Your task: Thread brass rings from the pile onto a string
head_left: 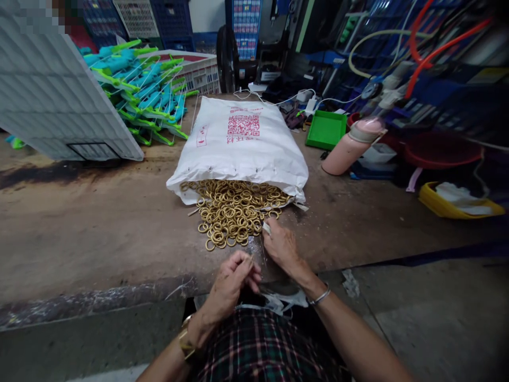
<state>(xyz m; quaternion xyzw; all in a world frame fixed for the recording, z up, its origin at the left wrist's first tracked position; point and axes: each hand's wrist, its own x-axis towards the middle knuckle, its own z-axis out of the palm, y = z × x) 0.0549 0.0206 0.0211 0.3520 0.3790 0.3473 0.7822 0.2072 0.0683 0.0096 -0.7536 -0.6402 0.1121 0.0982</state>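
Note:
A heap of brass-coloured rings [233,215] spills onto the table from the mouth of a white woven sack [238,151] with red print. At the heap's right edge is my right hand [281,245], its fingers curled in towards the rings. A small whitish piece [266,228] shows at its fingers; whether it is wrapped on a finger or held, I cannot tell. My left hand [237,276] is closer to me, over the table's front edge, thumb and fingers pressed together. What lies in its pinch is too small to make out.
A grey-white ribbed panel [67,90] leans at left, beside a stack of green and teal plastic parts [147,95]. To the right stand a green tray [326,130], a pink bottle [350,148] and a yellow tray [457,204]. Orange hoses [441,53] hang above.

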